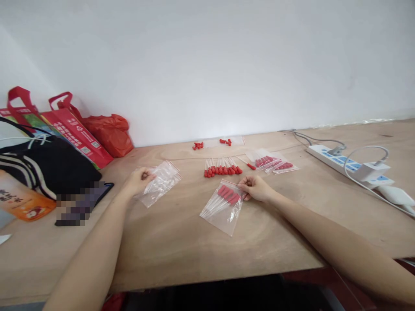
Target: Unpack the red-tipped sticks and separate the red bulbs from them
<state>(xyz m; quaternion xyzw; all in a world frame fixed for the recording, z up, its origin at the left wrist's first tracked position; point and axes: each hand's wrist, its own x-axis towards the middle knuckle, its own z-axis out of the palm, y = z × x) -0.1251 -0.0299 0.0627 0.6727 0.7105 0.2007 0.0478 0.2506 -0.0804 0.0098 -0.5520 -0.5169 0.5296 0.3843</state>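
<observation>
On the wooden table (181,250), right in front of the person, lies a clear bag (223,206) packed with thin red-capped droppers (228,195). The right hand (256,188) has its grip closed on the bag's top edge, thumb and fingers pinching the strip by the red caps, while the rest of the bag lies flat. The left hand (141,177) is off to the side. Its grip is curled shut on the corner of a pile of empty bags (161,183), which is partly lifted and crumpled.

I'd judge the packed bag to be very light, and the film looks slick and floppy. The stiffer strip along the mouth seems the best place to hold it, since anywhere lower would sag. The droppers inside look slender and could bend or crack if squeezed across the middle.

Just behind, a row of loose droppers (222,168) lies side by side, with more packed bags (272,163) near it and a few red caps (197,145) by the wall. A power strip (350,164) sits well to the right, and red shopping bags (81,129) and a black bag (45,162) are on the left.
</observation>
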